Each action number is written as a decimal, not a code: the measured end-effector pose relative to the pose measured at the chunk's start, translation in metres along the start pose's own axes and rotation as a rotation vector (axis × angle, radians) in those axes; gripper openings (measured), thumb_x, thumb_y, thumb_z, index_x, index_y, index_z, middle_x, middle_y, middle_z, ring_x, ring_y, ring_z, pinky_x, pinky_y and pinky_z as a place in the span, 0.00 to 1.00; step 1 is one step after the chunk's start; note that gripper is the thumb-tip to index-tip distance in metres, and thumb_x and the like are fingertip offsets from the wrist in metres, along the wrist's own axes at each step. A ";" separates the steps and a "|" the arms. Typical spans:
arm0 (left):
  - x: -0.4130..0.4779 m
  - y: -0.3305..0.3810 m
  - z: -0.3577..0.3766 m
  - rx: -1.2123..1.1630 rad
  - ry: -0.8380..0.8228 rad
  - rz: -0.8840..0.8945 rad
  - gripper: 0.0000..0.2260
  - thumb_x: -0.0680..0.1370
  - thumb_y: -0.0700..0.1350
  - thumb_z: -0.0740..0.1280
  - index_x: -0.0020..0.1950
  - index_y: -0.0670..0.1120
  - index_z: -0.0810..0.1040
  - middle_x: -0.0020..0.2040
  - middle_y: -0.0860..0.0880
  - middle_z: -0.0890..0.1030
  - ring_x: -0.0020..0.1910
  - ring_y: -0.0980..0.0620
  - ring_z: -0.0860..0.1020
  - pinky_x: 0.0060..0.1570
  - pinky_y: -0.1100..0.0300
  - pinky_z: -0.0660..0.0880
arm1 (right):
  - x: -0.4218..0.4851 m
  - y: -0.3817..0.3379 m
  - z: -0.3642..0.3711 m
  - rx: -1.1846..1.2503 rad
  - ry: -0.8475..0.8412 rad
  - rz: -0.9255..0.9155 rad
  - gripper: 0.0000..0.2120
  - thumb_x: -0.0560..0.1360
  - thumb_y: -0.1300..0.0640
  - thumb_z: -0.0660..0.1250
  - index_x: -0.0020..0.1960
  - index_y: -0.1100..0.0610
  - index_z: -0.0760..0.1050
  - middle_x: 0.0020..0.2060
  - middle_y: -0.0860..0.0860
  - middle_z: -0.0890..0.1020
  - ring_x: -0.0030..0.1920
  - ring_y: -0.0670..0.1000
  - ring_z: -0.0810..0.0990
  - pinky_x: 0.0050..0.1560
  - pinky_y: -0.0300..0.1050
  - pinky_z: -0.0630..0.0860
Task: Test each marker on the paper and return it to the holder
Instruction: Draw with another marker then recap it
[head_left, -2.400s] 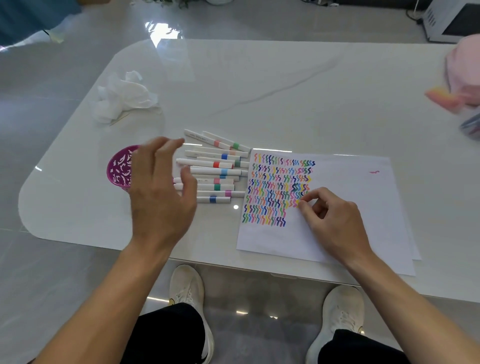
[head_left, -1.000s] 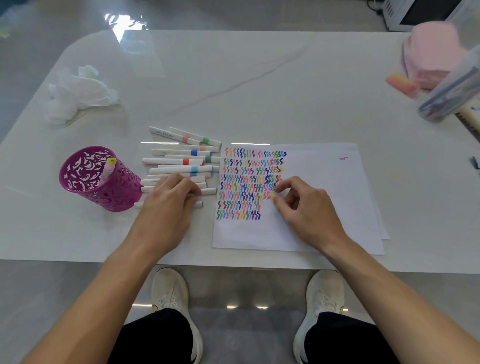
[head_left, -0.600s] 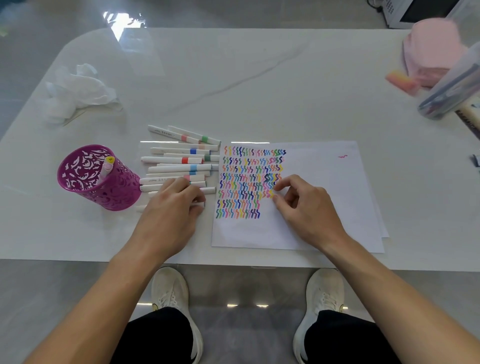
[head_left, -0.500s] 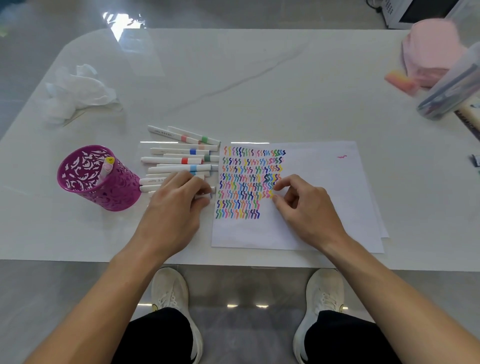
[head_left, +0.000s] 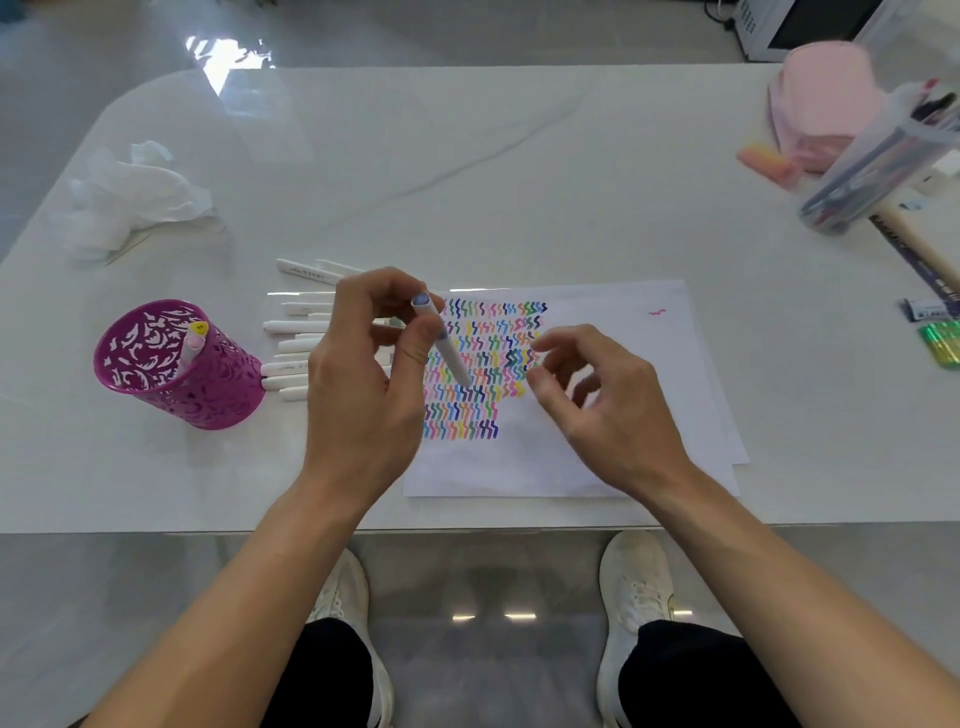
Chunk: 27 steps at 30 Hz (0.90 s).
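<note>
At the left of the frame the holder (head_left: 218, 389) stands upright on the tabletop (head_left: 467, 182), a yellow-ended marker (head_left: 191, 343) leaning inside it. Just right of it lie the loose markers (head_left: 296, 327), side by side, long axes running left to right; the left hand hides their right ends.

The left hand (head_left: 363, 384) is raised over them at mid-frame, thumb and fingers pinching one marker (head_left: 449, 353). That marker is tilted. Its long axis runs from upper left to lower right, with the round bluish end at the upper left by the fingertips and the other end over the coloured squiggles on the paper (head_left: 623, 415). Whether the lower end touches the paper I cannot tell.

Further right, the right hand (head_left: 608, 400) is over the paper, fingers loosely curled and spread, holding nothing.

Half a second ago the left hand lay low on the nearest markers of the row, and the right hand's fingertips sat bunched at the edge of the squiggles. Now the left hand has one marker lifted, and the right hand's fingers have spread apart.
</note>
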<state>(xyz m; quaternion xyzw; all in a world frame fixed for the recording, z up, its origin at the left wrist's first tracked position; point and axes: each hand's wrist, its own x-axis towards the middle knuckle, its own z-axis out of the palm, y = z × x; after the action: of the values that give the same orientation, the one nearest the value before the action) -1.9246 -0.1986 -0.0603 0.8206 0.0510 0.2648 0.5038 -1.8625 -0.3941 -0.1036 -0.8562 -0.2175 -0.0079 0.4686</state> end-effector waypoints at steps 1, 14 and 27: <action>0.000 0.002 0.004 -0.036 -0.005 -0.023 0.09 0.82 0.39 0.65 0.62 0.46 0.73 0.52 0.49 0.81 0.51 0.47 0.82 0.49 0.47 0.79 | 0.000 -0.003 -0.002 0.035 -0.014 -0.010 0.14 0.77 0.49 0.74 0.60 0.52 0.79 0.46 0.44 0.83 0.47 0.46 0.82 0.44 0.38 0.79; -0.009 -0.007 0.033 -0.052 -0.420 -0.361 0.02 0.80 0.42 0.69 0.50 0.49 0.80 0.40 0.50 0.85 0.39 0.52 0.84 0.45 0.55 0.82 | -0.001 0.008 -0.011 -0.183 -0.160 -0.100 0.17 0.79 0.39 0.66 0.56 0.51 0.81 0.44 0.45 0.82 0.41 0.46 0.81 0.39 0.45 0.79; 0.000 -0.023 0.038 0.333 -0.664 -0.214 0.09 0.82 0.53 0.63 0.47 0.54 0.80 0.35 0.57 0.81 0.38 0.60 0.78 0.35 0.70 0.71 | -0.003 0.014 -0.004 -0.442 -0.352 -0.152 0.15 0.84 0.42 0.56 0.53 0.53 0.74 0.38 0.47 0.82 0.34 0.54 0.78 0.33 0.48 0.72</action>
<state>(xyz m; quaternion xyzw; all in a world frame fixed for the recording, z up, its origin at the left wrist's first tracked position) -1.9024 -0.2180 -0.0932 0.9223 0.0129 -0.0812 0.3775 -1.8591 -0.4049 -0.1137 -0.9069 -0.3522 0.0584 0.2238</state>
